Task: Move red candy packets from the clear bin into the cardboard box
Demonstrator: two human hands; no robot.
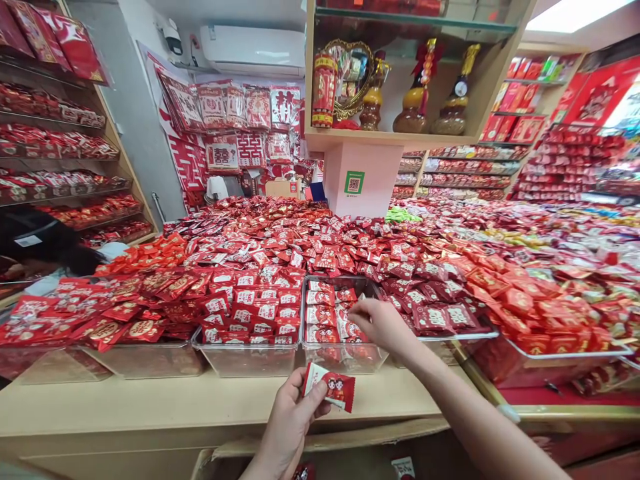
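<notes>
In my left hand (295, 407) I pinch a red and white candy packet (334, 385) printed with two cartoon figures, above the front edge of the counter. Part of another white wrapper edge shows beneath it. My right hand (373, 320) reaches over a clear plastic bin (345, 357) holding rows of similar packets (320, 315). Its fingers are curled together just over the packets at the bin's right side. Whatever may be between those fingertips is hidden.
Beside this bin stand another clear bin of red packets (250, 313) and a tray of dark maroon packets (440, 313). An open cardboard box (330, 441) lies below the counter (210, 403). A display shelf (390, 138) overhangs the heap. A person (45, 243) is at far left.
</notes>
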